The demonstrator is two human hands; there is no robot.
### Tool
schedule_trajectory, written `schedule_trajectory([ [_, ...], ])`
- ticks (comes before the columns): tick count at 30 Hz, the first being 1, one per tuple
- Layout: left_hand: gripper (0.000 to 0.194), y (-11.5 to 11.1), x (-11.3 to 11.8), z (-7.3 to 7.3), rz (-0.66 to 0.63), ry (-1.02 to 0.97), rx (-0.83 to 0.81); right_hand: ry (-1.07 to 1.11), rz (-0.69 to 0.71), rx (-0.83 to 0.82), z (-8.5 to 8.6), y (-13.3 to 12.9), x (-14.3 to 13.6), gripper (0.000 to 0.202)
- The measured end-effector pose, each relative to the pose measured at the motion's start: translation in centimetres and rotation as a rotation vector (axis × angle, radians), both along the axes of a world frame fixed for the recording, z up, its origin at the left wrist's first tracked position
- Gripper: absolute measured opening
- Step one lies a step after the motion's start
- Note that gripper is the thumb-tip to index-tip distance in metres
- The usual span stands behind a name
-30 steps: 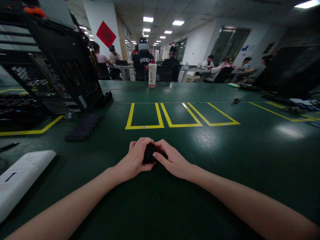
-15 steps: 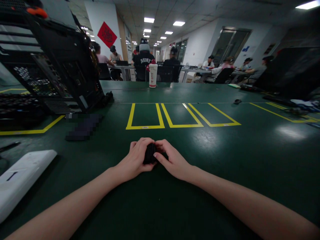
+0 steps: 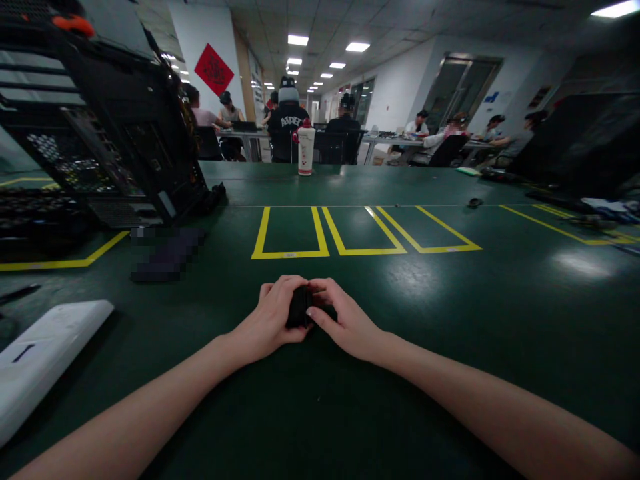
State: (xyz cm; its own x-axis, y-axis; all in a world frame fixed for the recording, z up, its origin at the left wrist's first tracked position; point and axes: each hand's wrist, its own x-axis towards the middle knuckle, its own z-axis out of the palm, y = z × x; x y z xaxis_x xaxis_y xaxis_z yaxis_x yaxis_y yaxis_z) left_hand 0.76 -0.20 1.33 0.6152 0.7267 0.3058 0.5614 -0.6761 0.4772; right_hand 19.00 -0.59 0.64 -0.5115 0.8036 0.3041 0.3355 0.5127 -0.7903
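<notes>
Black object sits right between: left hand fingers wrapped round it, right hand fingers pinching its edge.

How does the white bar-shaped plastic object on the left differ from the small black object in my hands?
The white bar-shaped plastic object is pale and long; the small black object is dark and compact. The white one lies untouched on the table, while the black one is held between the left hand and right hand.
</notes>
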Motion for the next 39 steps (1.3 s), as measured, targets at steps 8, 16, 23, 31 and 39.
schedule_trajectory([
  [8, 0.057, 0.08, -0.1, -0.1, 0.003, 0.005, -0.002, -0.065, 0.015, 0.067, 0.24, -0.42, 0.35, 0.022],
  [16, 0.055, 0.01, 0.03, -0.01, 0.007, 0.014, -0.005, 0.003, 0.013, -0.06, -0.09, -0.11, 0.04, 0.03],
  [23, 0.058, 0.18, 0.0, -0.23, 0.006, 0.016, 0.015, -0.041, 0.025, 0.051, 0.13, -0.23, 0.36, 0.023],
  [31, 0.055, 0.06, 0.0, -0.1, 0.007, 0.009, 0.017, 0.014, 0.001, -0.027, -0.1, 0.01, 0.01, 0.027],
  [39, 0.058, 0.14, -0.04, -0.22, 0.007, 0.009, 0.003, -0.063, 0.019, 0.06, 0.28, -0.39, 0.33, 0.026],
])
